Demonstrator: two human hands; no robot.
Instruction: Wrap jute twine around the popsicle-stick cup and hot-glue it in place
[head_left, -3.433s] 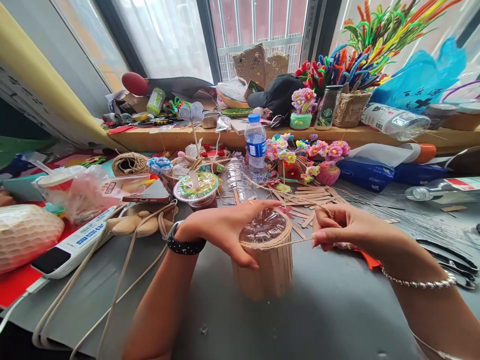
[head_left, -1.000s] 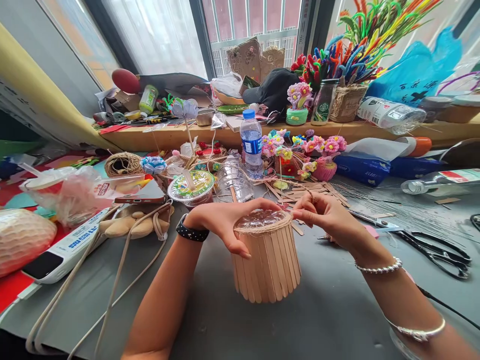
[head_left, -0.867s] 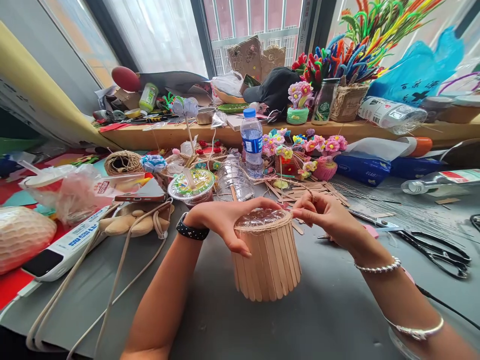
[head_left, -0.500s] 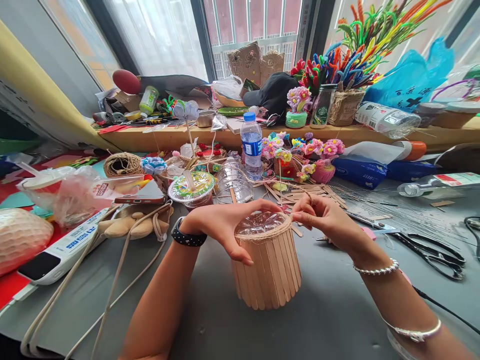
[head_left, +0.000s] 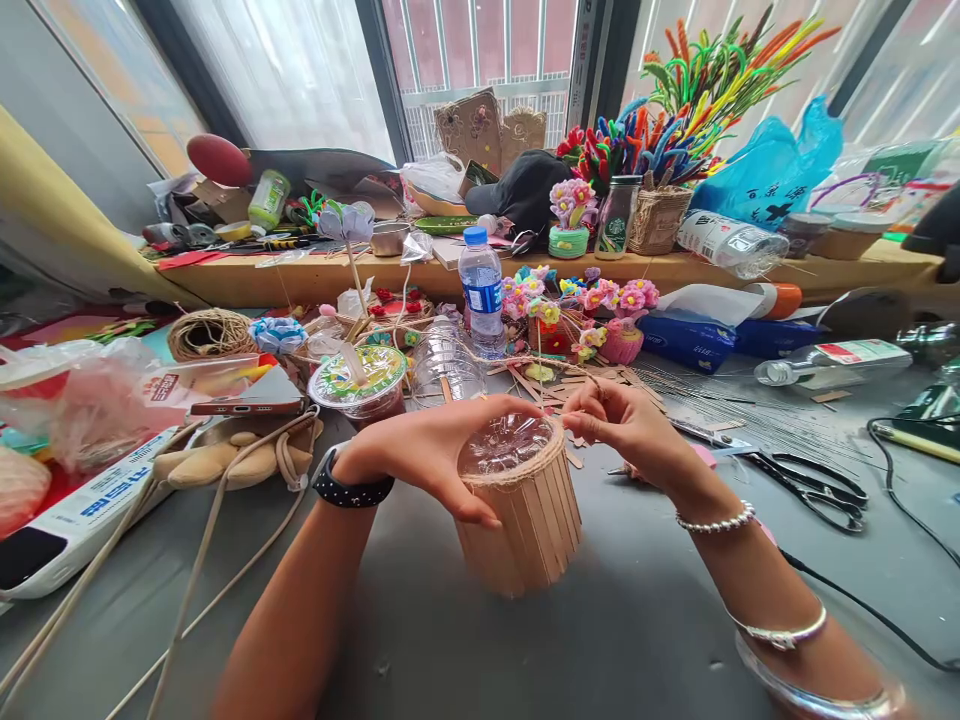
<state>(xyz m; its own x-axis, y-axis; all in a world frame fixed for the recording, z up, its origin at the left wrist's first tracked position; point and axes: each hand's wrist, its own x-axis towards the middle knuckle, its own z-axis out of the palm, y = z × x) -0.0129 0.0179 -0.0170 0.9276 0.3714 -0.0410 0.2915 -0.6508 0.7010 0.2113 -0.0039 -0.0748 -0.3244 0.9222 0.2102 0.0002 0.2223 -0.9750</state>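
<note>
A round container covered in wooden craft sticks (head_left: 517,525) is tilted above the grey table, with clear plastic inside its top. Twine (head_left: 517,465) is wound around its rim. My left hand (head_left: 442,450) grips the container from the left, thumb on the near side and fingers across the far rim. At the right of the rim, my right hand (head_left: 619,425) pinches the twine between thumb and fingers. A loose length of that twine (head_left: 517,358) runs back across the table toward the left.
Black-handled scissors (head_left: 810,485) and thin wires lie to the right. Behind the container stand a water bottle (head_left: 482,290) and a lidded cup (head_left: 358,380). A twine roll (head_left: 210,333), a phone (head_left: 251,405) and a pouch with cords lie left. Pipe cleaners (head_left: 697,110) fill the sill's right.
The container has tilted and turned a little in my left hand. My right hand stays by the rim with the twine. The whole view has shifted toward the right.
</note>
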